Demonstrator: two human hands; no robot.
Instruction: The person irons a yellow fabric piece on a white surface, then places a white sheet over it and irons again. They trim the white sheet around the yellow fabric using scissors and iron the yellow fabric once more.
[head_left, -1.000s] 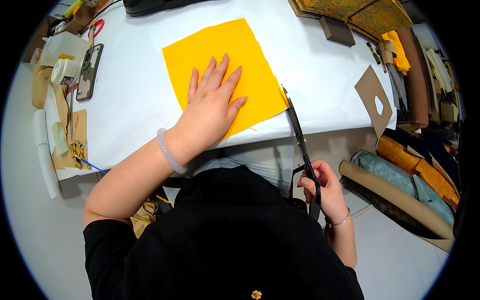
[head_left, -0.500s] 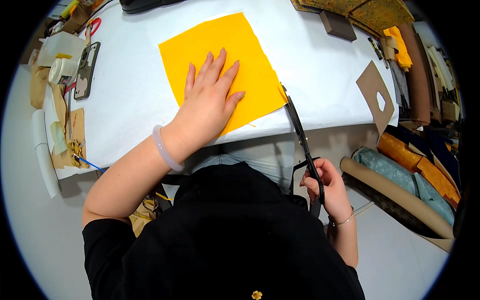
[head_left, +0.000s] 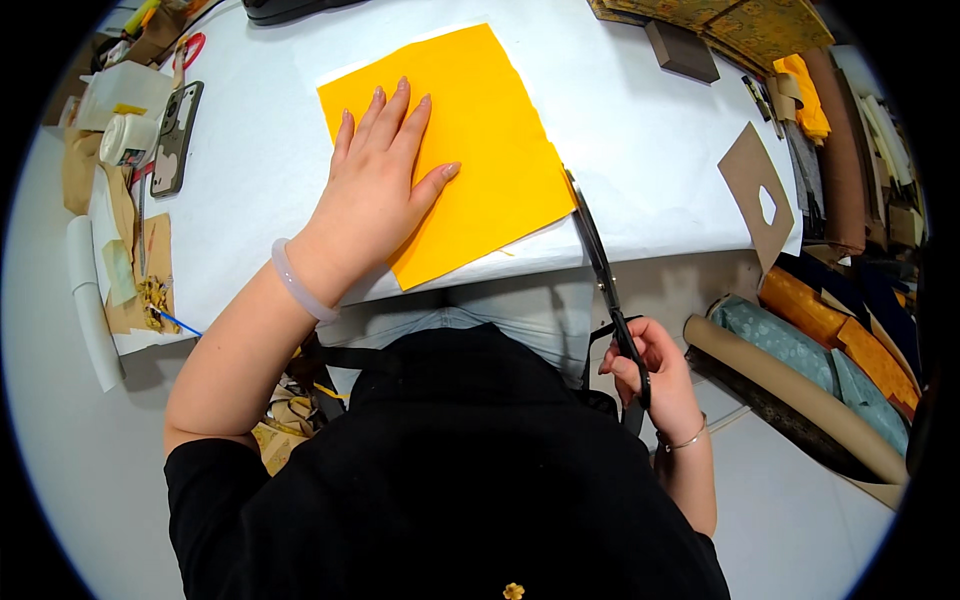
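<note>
A yellow sheet [head_left: 490, 150], which looks like fabric, lies flat on the white-covered table [head_left: 250, 150], its lower tip at the near edge. My left hand [head_left: 375, 180] rests on the left part of the sheet, palm down with fingers spread. Off the table's near edge, my right hand [head_left: 655, 365] grips the handles of long black scissors [head_left: 602, 265]. Their blades point up and away, with the tips at the sheet's right corner and close together. A thin yellow scrap [head_left: 507, 253] lies beside the sheet's lower right edge.
To the left are a phone [head_left: 175, 140], a white jar [head_left: 128, 140] and brown paper pieces. A dark block [head_left: 682, 52] stands at the far right. Near the right edge lies a brown card with a cutout [head_left: 755, 190]. Fabric rolls [head_left: 800, 390] lean below it.
My left hand has slid left across the yellow sheet, uncovering more of its middle and lower tip. My right hand and the scissors have hardly moved.
</note>
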